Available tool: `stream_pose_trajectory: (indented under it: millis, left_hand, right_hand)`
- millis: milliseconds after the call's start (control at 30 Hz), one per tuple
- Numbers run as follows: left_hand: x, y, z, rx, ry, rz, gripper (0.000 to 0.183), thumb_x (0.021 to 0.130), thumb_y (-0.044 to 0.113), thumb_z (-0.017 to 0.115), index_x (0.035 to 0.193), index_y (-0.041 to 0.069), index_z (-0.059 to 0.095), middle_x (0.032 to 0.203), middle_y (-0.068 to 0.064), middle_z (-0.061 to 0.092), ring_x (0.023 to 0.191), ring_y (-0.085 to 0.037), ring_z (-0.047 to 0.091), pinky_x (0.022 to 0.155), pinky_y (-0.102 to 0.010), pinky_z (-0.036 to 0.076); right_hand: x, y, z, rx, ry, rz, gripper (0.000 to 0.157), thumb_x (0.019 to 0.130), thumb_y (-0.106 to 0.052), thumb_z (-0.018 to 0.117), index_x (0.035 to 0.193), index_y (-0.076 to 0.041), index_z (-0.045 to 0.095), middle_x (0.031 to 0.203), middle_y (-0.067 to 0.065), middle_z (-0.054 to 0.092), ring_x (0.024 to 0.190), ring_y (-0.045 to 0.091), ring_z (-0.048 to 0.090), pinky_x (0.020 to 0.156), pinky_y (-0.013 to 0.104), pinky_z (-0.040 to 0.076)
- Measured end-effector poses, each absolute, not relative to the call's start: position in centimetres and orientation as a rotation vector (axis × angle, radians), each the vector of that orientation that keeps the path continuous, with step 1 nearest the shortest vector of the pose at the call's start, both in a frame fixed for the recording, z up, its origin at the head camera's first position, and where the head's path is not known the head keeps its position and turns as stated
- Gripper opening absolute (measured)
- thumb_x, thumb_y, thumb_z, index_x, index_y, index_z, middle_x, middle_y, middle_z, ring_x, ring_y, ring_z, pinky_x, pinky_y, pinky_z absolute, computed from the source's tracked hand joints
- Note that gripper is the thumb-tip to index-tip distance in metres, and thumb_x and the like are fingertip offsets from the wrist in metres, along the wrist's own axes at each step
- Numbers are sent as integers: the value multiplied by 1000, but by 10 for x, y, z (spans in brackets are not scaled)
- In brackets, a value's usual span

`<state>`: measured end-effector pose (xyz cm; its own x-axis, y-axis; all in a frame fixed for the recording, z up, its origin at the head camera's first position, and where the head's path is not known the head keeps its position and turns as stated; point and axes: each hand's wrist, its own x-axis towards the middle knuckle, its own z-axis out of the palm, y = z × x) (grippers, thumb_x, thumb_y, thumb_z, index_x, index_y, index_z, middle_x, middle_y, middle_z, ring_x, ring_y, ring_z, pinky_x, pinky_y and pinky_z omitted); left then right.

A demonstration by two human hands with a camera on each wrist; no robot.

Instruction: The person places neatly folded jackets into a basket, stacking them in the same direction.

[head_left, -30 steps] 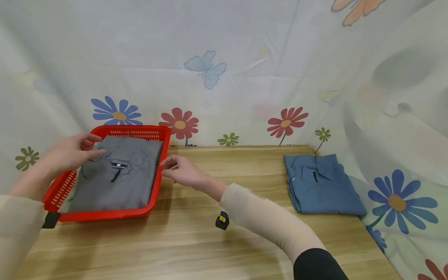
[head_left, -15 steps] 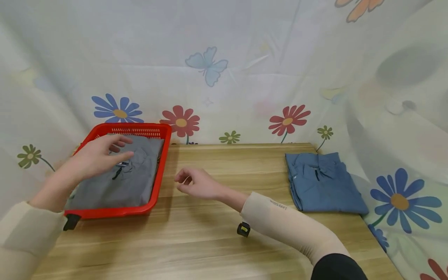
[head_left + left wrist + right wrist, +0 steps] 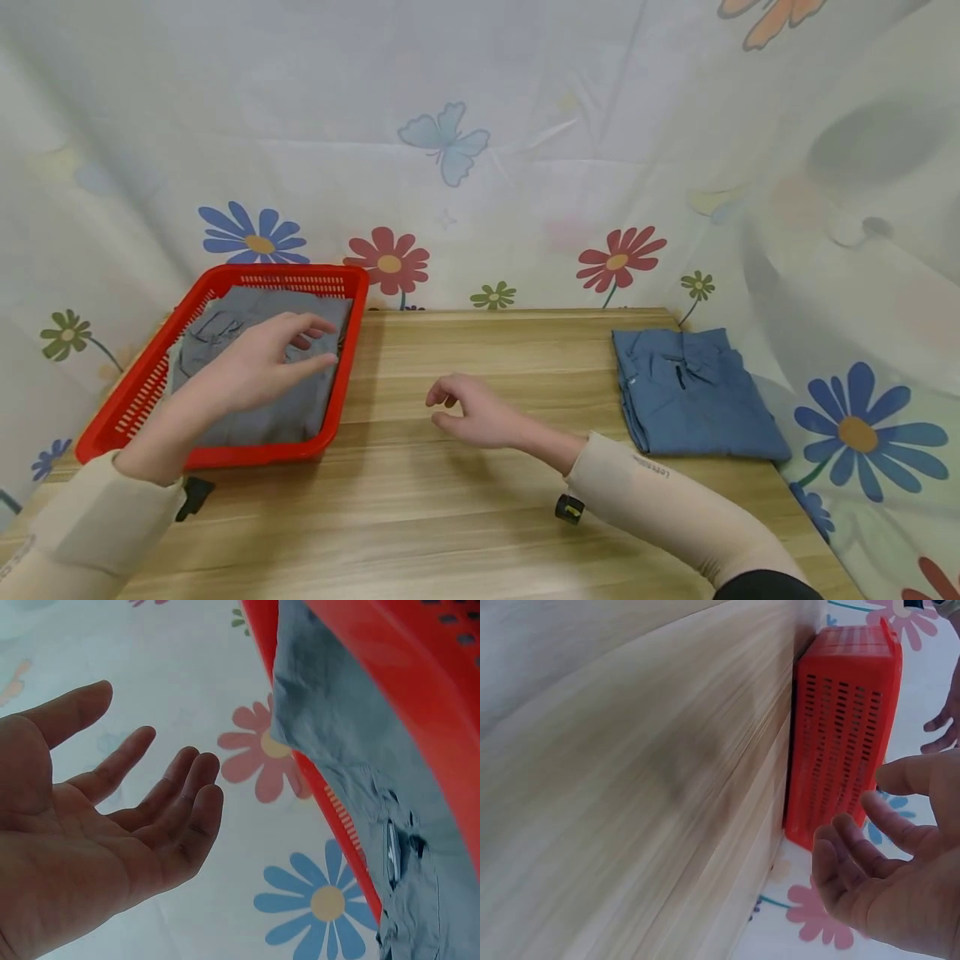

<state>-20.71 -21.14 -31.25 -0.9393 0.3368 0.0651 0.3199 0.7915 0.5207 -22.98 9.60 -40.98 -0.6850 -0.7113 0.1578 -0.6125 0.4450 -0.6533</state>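
A folded grey-blue shirt (image 3: 300, 304) lies in a red plastic basket (image 3: 341, 375) at the left of the table. Over the basket hovers my left hand (image 3: 258, 362), fingers loosely bent and nothing in them; it hides part of the shirt in the head view. The left wrist view shows that hand (image 3: 112, 825) apart from the cloth. To the right of the basket, my right hand (image 3: 480, 411) is above the wooden table with relaxed, bent fingers, holding nothing. A second folded shirt, blue (image 3: 693, 396), lies at the table's right side.
A pale curtain (image 3: 525, 167) printed with flowers and butterflies hangs behind and beside the wooden table (image 3: 420, 533). The basket stands close to the curtain, near the table's back left. Each wrist carries a small black device (image 3: 569, 508).
Both hands have moved to the right. The left has passed across the basket, and the right has gone from the basket's right rim to above the table. Basket and shirts stay in place.
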Motion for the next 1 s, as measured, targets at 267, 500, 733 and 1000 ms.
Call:
stream_pose_trajectory:
  millis: [267, 500, 733, 1000]
  left_hand:
    - [-194, -195, -323, 581, 2903, 926, 49, 98, 30, 72, 139, 8, 57, 133, -14, 58, 116, -33, 56, 90, -55, 53]
    - [-185, -179, -332, 673, 2836, 1008, 46, 97, 27, 73, 138, 10, 60, 130, -7, 61, 112, -29, 57, 89, -48, 54]
    - [-180, -163, -345, 722, 2760, 1051, 44, 96, 29, 74, 136, 15, 61, 127, -3, 62, 113, -25, 58, 95, -50, 51]
    - [-181, -149, -364, 749, 2675, 1123, 43, 97, 29, 73, 137, 16, 61, 128, 0, 62, 112, -20, 58, 95, -44, 51]
  right_hand:
    - [-227, 127, -419, -1064, 2589, -1083, 18, 97, -4, 65, 112, 4, 65, 112, 18, 67, 104, 34, 62, 95, 52, 49]
    - [-227, 159, -424, -929, 2649, -1115, 19, 100, -7, 64, 116, 3, 66, 115, 18, 66, 106, 37, 61, 93, 55, 50]
    - [-231, 190, -427, -748, 2746, -1130, 20, 100, -6, 64, 118, 3, 64, 118, 20, 64, 108, 37, 59, 93, 55, 49]
    - [-241, 249, -425, -518, 2934, -1089, 27, 103, -14, 62, 125, 2, 63, 123, 21, 63, 113, 39, 59, 89, 54, 51]
